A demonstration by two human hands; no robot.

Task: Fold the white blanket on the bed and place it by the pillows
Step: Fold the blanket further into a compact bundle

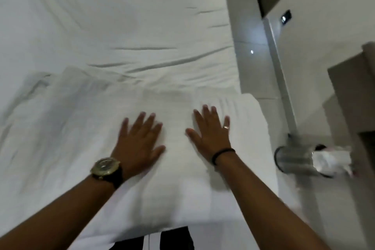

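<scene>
Though blur softens its folds, both flat hands, left hand (138, 144) and right hand (211, 136), press the white blanket (172, 178).

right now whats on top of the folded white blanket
Both hands lie flat on the folded white blanket, left hand and right hand, fingers straight. The blanket under the palms is hidden.
</scene>
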